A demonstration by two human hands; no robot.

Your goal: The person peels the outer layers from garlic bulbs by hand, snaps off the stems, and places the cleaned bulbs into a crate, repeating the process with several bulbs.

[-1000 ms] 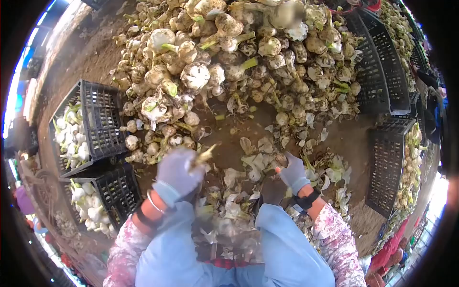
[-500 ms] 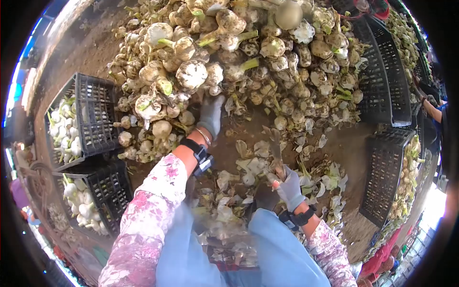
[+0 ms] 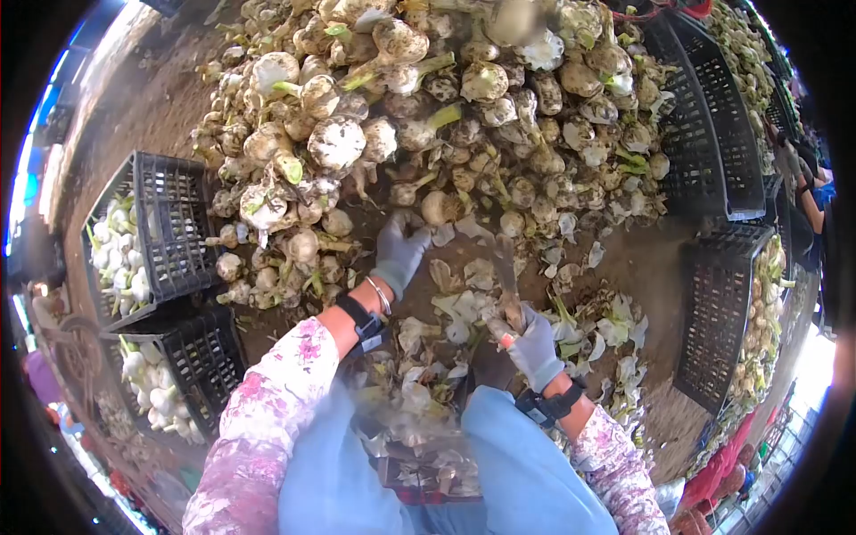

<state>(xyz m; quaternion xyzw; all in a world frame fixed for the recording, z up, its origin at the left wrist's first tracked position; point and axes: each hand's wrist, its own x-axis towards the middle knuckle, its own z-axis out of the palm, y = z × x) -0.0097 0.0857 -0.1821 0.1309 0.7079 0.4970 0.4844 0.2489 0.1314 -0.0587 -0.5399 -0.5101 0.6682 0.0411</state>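
Observation:
My left hand (image 3: 399, 252), in a grey glove, reaches to the foot of a big heap of muddy bulbs (image 3: 428, 107). Its fingers curl at the stalk end of one pale bulb (image 3: 436, 207), which lies just clear of the heap. My right hand (image 3: 536, 344), also gloved, is shut on a knife (image 3: 506, 283) with an orange handle, blade pointing up and away from me. The knife is held over a litter of cut leaves and skins (image 3: 464, 312) between my knees.
Two black crates (image 3: 183, 223) (image 3: 214, 352) at the left hold cleaned white bulbs. More black crates (image 3: 704, 134) (image 3: 727, 312) stand at the right, with bulbs beyond them. Another person's arm (image 3: 807, 201) shows at the far right edge. The ground is bare dirt.
A second ago my left hand held a stalked bulb near my knee. It then reached into the heap and has now drawn back a little with a bulb beside its fingers. The knife hand barely moved.

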